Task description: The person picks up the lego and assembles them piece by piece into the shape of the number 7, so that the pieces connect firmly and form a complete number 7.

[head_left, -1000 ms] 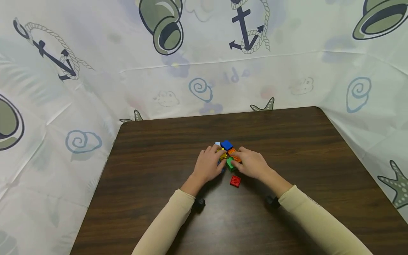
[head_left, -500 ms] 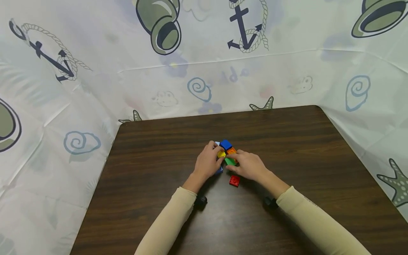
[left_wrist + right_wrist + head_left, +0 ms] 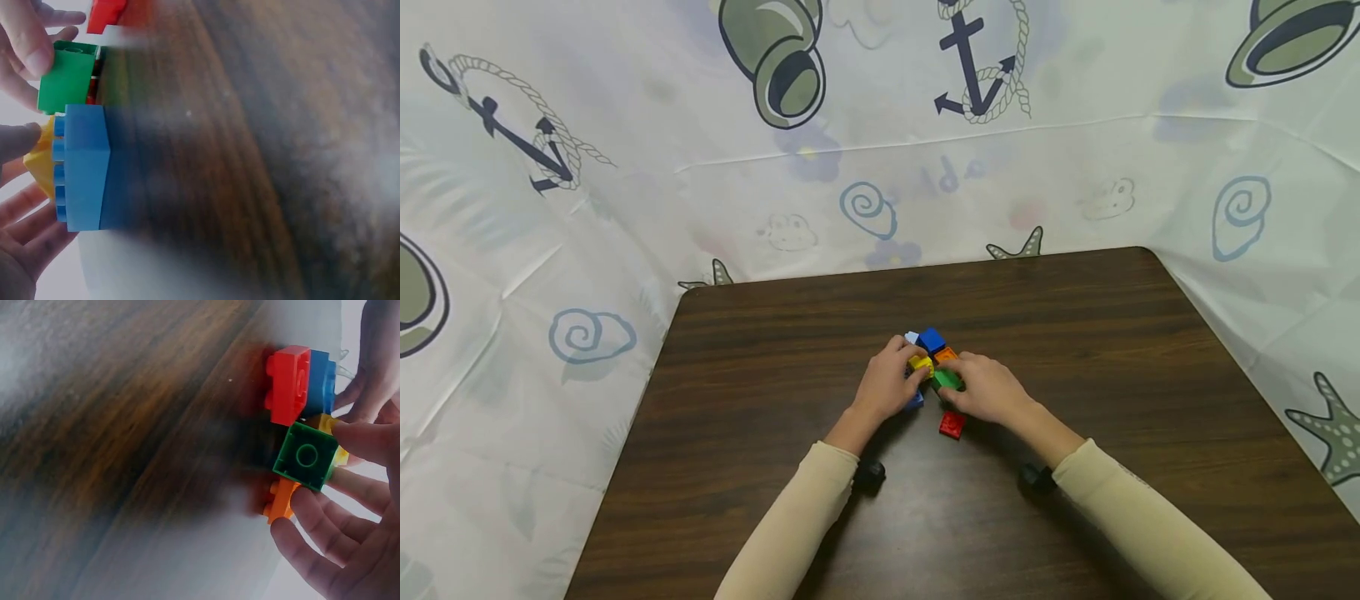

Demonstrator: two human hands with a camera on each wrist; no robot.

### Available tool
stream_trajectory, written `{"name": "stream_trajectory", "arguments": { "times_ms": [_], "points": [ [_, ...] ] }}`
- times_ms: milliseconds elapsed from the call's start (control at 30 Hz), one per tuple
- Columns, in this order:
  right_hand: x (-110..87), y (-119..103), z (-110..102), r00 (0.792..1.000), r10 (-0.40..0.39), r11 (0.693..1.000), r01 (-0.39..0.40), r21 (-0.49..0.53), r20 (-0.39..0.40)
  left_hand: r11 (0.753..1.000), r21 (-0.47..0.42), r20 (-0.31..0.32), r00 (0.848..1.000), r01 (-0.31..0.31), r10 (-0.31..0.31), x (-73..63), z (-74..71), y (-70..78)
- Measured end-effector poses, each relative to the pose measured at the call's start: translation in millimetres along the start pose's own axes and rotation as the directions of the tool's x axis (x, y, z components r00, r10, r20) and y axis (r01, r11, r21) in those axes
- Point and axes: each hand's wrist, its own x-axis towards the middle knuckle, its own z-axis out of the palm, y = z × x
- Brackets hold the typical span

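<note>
Head, yellow brick (image 3: 922,365): at the fingertips of the left hand (image 3: 886,379), which is the nearer hand; long axis partly covered, cannot be told.
Head, green brick (image 3: 948,380): just right of the yellow brick, slightly to the near side, at the fingers of the right hand (image 3: 988,387).
Head, neighbours: orange brick (image 3: 946,355), dark blue brick (image 3: 932,340) and white brick (image 3: 912,337) beyond; red brick (image 3: 952,425) on the near side.
Head, surface and room: wood-grain table (image 3: 760,400); printed cloth (image 3: 1037,183) behind.
Left wrist, fingers: thumb and fingers pinch the yellow brick; light blue brick (image 3: 86,169) sits before it, studs up.
Right wrist, fingers: clamped on the green brick, hollow underside facing the camera; contact with yellow unclear.
</note>
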Motion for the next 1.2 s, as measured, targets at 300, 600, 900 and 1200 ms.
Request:
{"name": "stream_trajectory", "arguments": {
  "times_ms": [300, 600, 900, 1200],
  "points": [
    [-1.6, 8, -14, 0.998, 0.055, 0.975, -0.046, 0.217, -0.032, 0.999, -0.034, 0.058, 0.998, -0.007, 0.009, 1.1, -0.6, -5.0],
    [-1.3, 7, -25, 0.992, 0.094, 0.934, -0.061, 0.353, -0.078, 0.988, -0.154, 0.143, 0.990, 0.008, 0.014, 2.0, -6.5, -5.7],
    [3.3, 4, -20, 0.993, 0.040, 0.908, 0.011, 0.420, -0.113, 0.954, -0.296, 0.209, 0.977, 0.038, 0.026, -1.6, -13.0, -12.2],
    [9.3, -2, -13, 0.997, -0.040, 0.951, 0.057, 0.305, -0.060, 0.979, -0.202, 0.167, 0.986, 0.031, 0.003, -2.2, -7.0, -9.7]
  ]
}}
